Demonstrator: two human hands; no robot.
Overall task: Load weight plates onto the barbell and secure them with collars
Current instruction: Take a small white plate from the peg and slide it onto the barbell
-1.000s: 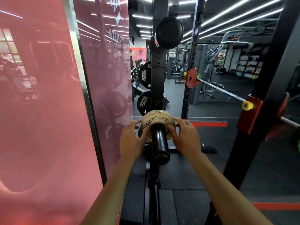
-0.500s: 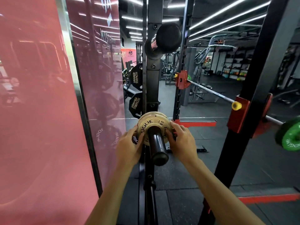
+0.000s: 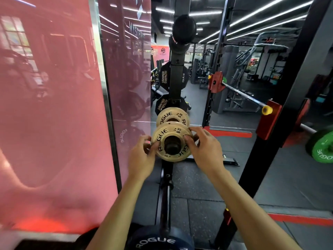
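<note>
Your fingers [image 3: 189, 141] curl onto the near tan Rogue change plate [image 3: 172, 141] from both sides: your left hand [image 3: 141, 159] pinches its left rim, and your right hand [image 3: 205, 152] holds the right edge with the thumb on the face. That plate sits at the outer end of a dark storage peg [image 3: 171, 146], whose tip shows through its hole. A second tan plate [image 3: 172, 117] of the same kind sits just behind it on the same peg. Black Hammer Strength plates [image 3: 163, 79] hang higher on the rack post. Off to your right, a barbell [image 3: 243, 95] with a green Rogue plate [image 3: 322, 148] rests in red hooks. A dark Rogue plate [image 3: 158, 240] lies at the bottom edge.
</note>
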